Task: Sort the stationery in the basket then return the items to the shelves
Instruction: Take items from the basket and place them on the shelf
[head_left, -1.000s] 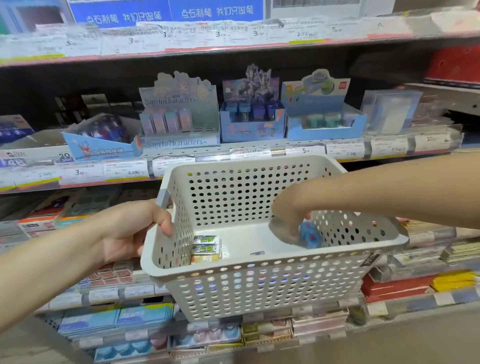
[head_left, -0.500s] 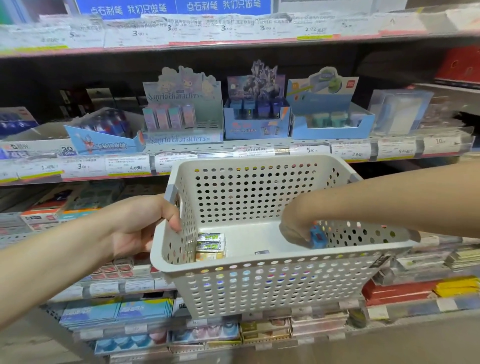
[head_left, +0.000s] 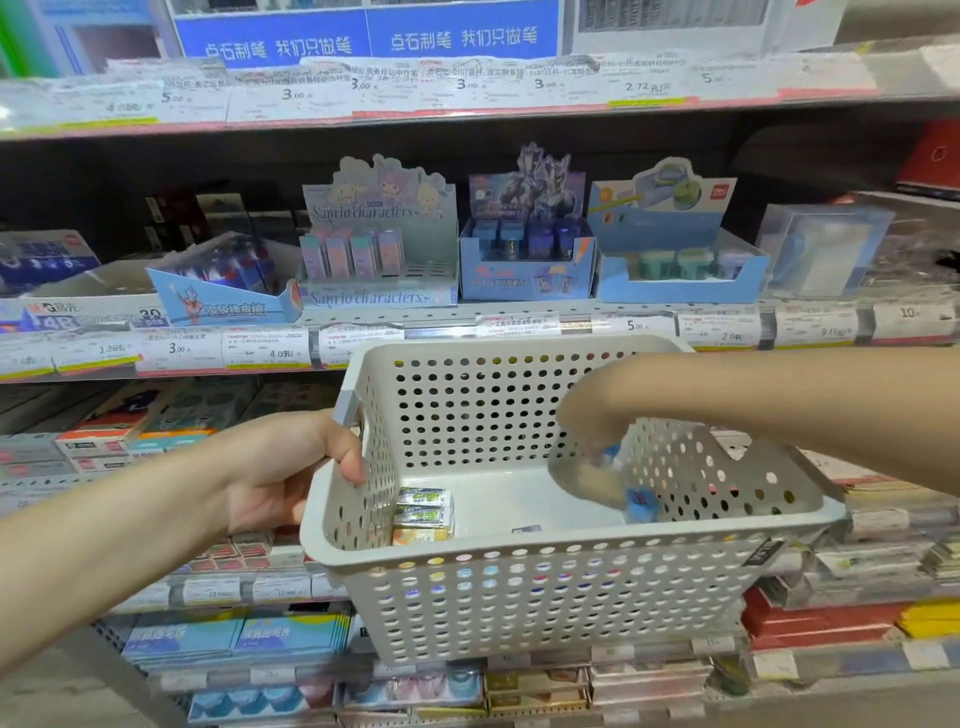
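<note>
Perforated white basket (head_left: 545, 587) — our left hand (head_left: 280, 467) grips its left rim. Our right hand (head_left: 592, 457), blurred, reaches inside, fingers closed on a small blue item (head_left: 640, 503) near the right wall. Wrapped erasers (head_left: 423, 514) sit against the left wall — bare floor between.

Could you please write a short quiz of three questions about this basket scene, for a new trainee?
1. True or false: the left hand holds the white basket at the handle on its side wall.
2. Where in the basket do the small erasers lie? A) stacked against the wall near the left hand B) under the right hand C) on the rim
3. Fill in: the right hand reaches into the basket at a small ____ item.

Key: 1 true; 2 A; 3 blue. The right hand is blurred, so whether its grip has closed on the item cannot be told.
</note>
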